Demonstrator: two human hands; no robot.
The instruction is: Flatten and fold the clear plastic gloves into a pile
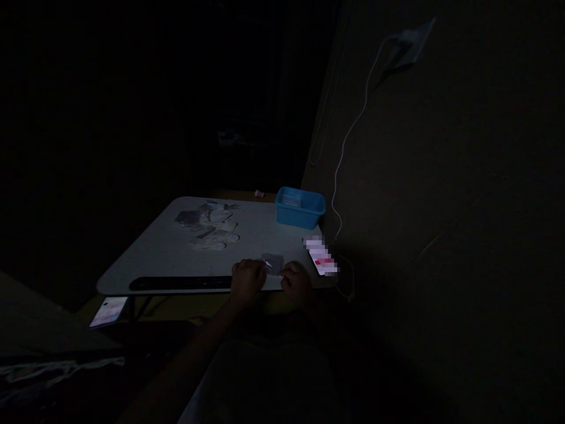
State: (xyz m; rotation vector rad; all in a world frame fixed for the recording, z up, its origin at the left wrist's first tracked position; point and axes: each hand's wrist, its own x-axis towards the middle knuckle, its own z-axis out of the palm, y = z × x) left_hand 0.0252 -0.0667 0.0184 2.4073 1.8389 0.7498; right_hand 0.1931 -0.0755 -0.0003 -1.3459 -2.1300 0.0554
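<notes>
In the dim head view, a small clear plastic bag [273,262] lies at the front edge of a white table [150,254]. My left hand [248,279] has its fingers closed on the bag's left side. On the opposite side my right hand [296,282] pinches the bag's near right corner. What the bag contains, if anything, is too dark to make out. Farther back on the left, several white cloth items that look like socks [212,240] lie beside a crumpled clear plastic wrapper [189,219].
A blue plastic basket [296,218] stands at the table's back right. Nearer me on the right lies a lit phone [321,257]. A white cable [352,126] hangs from a wall socket [412,44]. Below the table's left corner, another lit screen [108,311] shows.
</notes>
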